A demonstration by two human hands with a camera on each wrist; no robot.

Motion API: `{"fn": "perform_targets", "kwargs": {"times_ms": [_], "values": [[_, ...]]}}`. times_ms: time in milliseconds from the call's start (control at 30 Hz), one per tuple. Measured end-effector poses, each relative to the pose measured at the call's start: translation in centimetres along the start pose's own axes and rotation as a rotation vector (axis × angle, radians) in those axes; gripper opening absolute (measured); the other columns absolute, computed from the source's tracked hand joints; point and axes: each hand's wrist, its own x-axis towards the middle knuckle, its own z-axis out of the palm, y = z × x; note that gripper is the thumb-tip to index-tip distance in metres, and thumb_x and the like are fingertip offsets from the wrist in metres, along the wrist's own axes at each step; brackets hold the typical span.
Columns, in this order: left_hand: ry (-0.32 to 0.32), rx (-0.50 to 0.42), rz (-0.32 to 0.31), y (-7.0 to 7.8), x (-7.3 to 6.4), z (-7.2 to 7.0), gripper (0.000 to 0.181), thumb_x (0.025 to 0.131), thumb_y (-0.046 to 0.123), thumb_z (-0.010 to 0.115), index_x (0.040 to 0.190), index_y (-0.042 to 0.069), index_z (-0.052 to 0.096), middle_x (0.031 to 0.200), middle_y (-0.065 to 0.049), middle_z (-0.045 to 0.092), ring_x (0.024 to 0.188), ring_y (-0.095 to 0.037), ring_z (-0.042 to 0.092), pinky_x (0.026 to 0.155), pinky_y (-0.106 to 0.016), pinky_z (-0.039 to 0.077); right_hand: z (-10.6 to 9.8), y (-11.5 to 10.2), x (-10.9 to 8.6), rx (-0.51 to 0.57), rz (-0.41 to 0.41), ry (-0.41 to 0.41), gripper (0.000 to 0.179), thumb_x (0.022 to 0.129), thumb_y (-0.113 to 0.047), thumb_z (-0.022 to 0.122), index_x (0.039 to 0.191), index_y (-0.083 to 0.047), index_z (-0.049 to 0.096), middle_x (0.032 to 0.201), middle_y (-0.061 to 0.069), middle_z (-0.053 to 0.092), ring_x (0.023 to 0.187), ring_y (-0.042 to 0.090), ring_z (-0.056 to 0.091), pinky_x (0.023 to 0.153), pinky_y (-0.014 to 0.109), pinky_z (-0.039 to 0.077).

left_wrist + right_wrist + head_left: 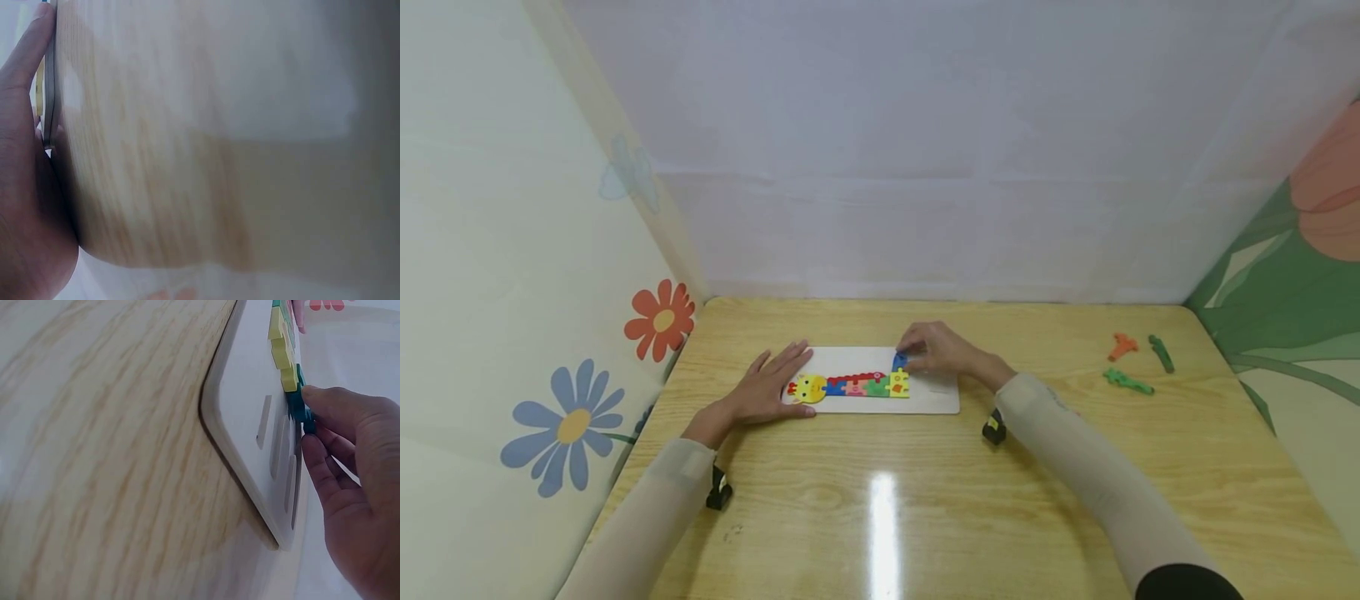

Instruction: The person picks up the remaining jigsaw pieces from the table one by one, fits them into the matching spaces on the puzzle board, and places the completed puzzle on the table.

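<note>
A white puzzle board (850,358) lies on the wooden table, bearing a giraffe of coloured pieces with a yellow head (809,388) at its left end. My left hand (767,390) rests at that end, fingers extended along the far side and thumb at the near edge. At the board's right part, my right hand (946,350) pinches a blue puzzle piece (898,362), which looks dark teal in the right wrist view. The piece adjoins a yellow piece (899,384). Long slots (275,450) show in the board's right end. The left wrist view shows mostly table.
Orange (1122,346), bright green (1127,382) and dark green (1161,353) pieces lie on the right of the wooden table (820,483). A pale cloth wall (925,208) stands behind the far table edge. Flowered cloth hangs at both sides.
</note>
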Motion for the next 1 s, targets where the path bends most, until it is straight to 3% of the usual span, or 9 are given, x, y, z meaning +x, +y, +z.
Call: {"fn": "perform_targets", "kwargs": {"times_ms": [700, 1000], "values": [[-0.006, -0.002, -0.005, 0.09, 0.02, -0.13, 0.114, 0.086, 0.065, 0.076, 0.17, 0.011, 0.021, 0.178, -0.011, 0.014, 0.164, -0.035, 0.011, 0.128, -0.065, 0.0, 0.11, -0.07, 0.32, -0.048, 0.058, -0.055, 0.037, 0.089, -0.012, 0.084, 0.124, -0.002, 0.077, 0.119, 0.011, 0.071, 0.107, 0.022, 0.067, 0.098, 0.033, 0.056], [-0.002, -0.004, 0.002, 0.01, -0.02, -0.07, 0.114, 0.087, 0.065, 0.076, 0.17, 0.01, 0.021, 0.178, -0.012, 0.014, 0.164, -0.036, 0.011, 0.128, -0.065, 0.0, 0.0, -0.26, 0.31, -0.065, 0.043, -0.068, 0.037, 0.09, -0.013, 0.084, 0.125, -0.002, 0.076, 0.118, 0.011, 0.071, 0.107, 0.022, 0.066, 0.098, 0.034, 0.056]]}}
